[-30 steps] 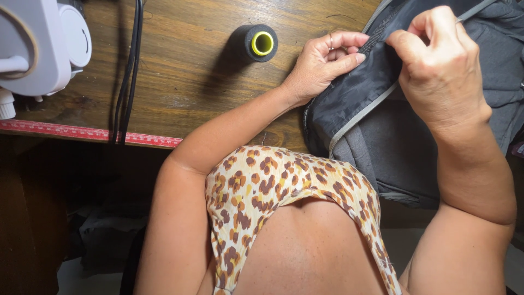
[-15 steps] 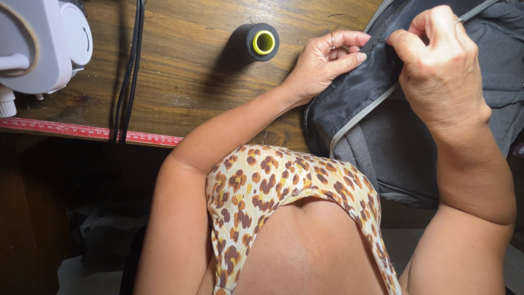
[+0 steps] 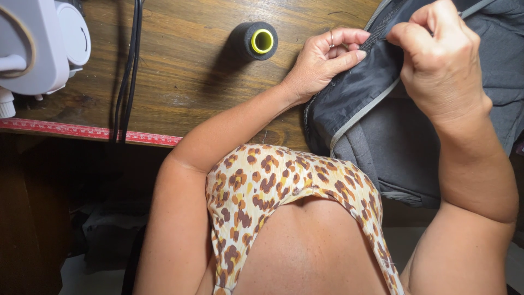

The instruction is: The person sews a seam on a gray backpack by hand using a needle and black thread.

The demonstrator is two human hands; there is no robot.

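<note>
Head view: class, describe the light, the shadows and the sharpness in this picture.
Head view: even, warm light; the thread spool throws a soft shadow leftwards on the wooden table; both hands, left and right, and the dark bag look sharp; below the table edge is dim.

White machine (image 3: 33,46) cut off at left edge, grey bag (image 3: 415,136) cropped top/right (zip partly behind right hand (image 3: 439,68)).

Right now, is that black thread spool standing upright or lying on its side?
Upright. The thread spool stands on end on the wooden table: its yellow core ring faces straight up at the camera, left of the left hand.
</note>
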